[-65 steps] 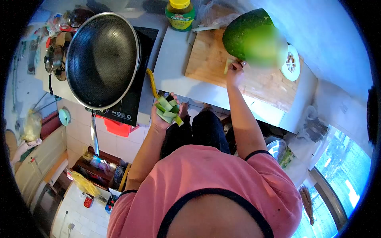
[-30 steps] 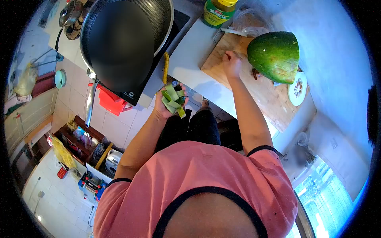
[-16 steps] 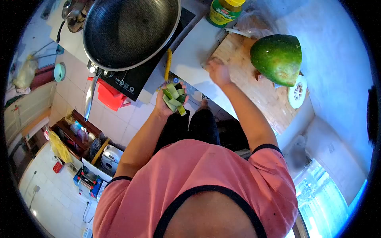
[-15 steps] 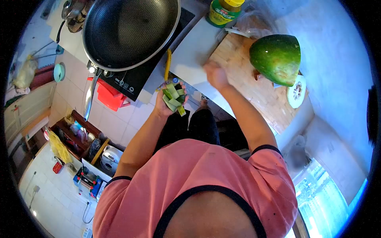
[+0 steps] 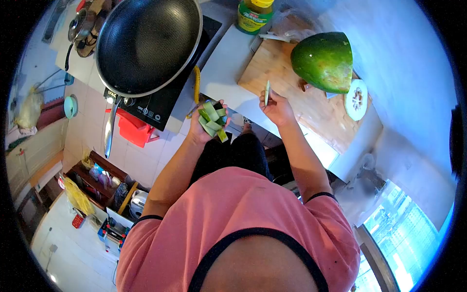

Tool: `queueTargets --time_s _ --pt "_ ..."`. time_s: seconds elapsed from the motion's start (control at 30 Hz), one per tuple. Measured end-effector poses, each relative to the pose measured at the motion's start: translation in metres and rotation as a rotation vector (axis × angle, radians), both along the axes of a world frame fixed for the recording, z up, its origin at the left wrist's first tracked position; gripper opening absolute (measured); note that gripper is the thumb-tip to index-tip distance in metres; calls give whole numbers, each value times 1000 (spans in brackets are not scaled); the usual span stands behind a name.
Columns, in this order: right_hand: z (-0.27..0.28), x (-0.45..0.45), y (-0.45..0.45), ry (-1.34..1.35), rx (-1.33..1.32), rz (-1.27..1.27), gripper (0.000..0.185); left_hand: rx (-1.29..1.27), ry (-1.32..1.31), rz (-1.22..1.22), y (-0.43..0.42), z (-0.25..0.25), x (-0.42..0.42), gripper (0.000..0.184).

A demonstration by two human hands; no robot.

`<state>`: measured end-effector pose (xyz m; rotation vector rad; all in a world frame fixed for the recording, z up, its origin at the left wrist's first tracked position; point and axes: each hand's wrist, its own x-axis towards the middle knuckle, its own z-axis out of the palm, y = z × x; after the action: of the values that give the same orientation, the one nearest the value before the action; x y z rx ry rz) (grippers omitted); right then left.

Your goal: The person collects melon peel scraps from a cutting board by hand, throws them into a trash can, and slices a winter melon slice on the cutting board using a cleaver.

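Note:
A small pile of green peel pieces (image 5: 212,119) lies in my left hand (image 5: 197,130), whose fingers curl up around them. My right hand (image 5: 278,110) pinches one thin, pale-edged piece of peel (image 5: 267,92), held edge-on near the front of the wooden cutting board (image 5: 321,114). On that board rests a large cut winter melon (image 5: 322,62) with dark green skin. Beside it is a round slice of the melon (image 5: 356,100), pale with seeds in its middle.
To the left, a black wok (image 5: 148,46) sits on an induction cooktop (image 5: 151,109), its metal handle (image 5: 110,129) sticking out toward me. A yellow-lidded jar (image 5: 254,18) stands behind the board. Below the cooktop is a red stool (image 5: 134,127).
My right hand, blurred over the board's left edge before, has come slightly nearer me and now shows a thin piece of peel. The left hand keeps its pile. The view has shifted a little.

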<state>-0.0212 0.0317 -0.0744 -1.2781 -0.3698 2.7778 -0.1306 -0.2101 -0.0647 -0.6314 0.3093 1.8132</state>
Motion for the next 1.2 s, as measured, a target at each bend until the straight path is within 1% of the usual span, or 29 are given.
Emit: queueTargets --time_s 0.1,0.13,0.17,0.2,0.23,0.3,0.33,0.37,0.43,0.47,0.5,0.53,0.57,0.63,0.67,0.7,0.73,0.77,0.8,0.83,0.87,0.9,0.97,1.03,1.07,1.1,1.17,1.2 --pt "10 5 -9 46 -21 -24 12 0 -1 -17 5 7 2 51" --pt "-1 10 -8 51 -20 -34 12 1 4 -27 7 7 1 51" --pt "-22 18 -9 2 139 -29 14 21 2 -34 7 7 0 51" --pt "-28 20 -10 -49 297 -24 17 41 0 -41 6 7 -1 52" --pt "-33 23 -11 -46 296 -33 17 39 4 -50 5 6 -3 52" --pt "-33 27 -15 -374 678 92 20 -31 6 -63 1 6 -5 48" --pt "-40 28 -17 -432 752 95 19 -34 10 -76 0 7 -5 48" --pt "-46 28 -21 -432 747 82 19 -12 5 -53 -1 8 -4 47" --pt "-57 23 -29 -547 1269 94 17 10 7 -41 -5 10 -4 46" --pt "-58 19 -33 -551 1264 79 17 33 26 -35 -9 9 -4 46" --pt "-59 14 -36 -617 1344 116 15 60 46 -29 -11 7 -5 46" --pt "-61 8 -38 -686 1421 155 14 29 36 -37 -17 3 -6 47" --pt "-68 4 -43 -697 1415 137 14 30 39 -57 -22 1 -6 47" --pt "-89 -13 -48 -679 1526 73 10 39 66 -46 -25 -1 -10 46" --pt "-93 -24 -54 -653 1612 71 8 92 15 -39 -24 2 -10 45" --pt "-95 -38 -59 -622 1701 64 7 95 20 -61 -22 2 -10 45" --pt "-93 -53 -66 -632 1658 125 6 59 39 -58 -21 3 -11 43" --pt "-88 -65 -73 -641 1613 185 6 24 58 -56 -22 4 -12 40" --pt "-81 -74 -77 -535 1536 173 7 -44 112 -59 -21 6 -13 39" --pt "-72 -80 -83 -428 1457 162 7 -37 124 -74 -21 6 -17 39" --pt "-58 -81 -87 -308 1375 198 13 1 113 -75 -20 5 -19 40" --pt "-36 -77 -89 -192 1295 237 18 41 96 -75 -17 3 -21 41" --pt "53 -64 -90 -59 985 319 21 76 119 -86 -11 2 -22 43" --pt "87 -49 -97 -55 1087 362 19 156 297 -206 6 7 -23 46" --pt "81 -43 -103 4 1169 301 17 -50 262 -185 24 36 -14 48" --pt "94 -35 -100 -22 1181 274 17 -31 260 -217 34 37 -11 48" --pt "118 -24 -97 -128 1650 221 16 120 127 -213 51 40 -5 49" --pt "120 -17 -97 -188 1713 157 16 124 129 -241 58 43 -1 49"
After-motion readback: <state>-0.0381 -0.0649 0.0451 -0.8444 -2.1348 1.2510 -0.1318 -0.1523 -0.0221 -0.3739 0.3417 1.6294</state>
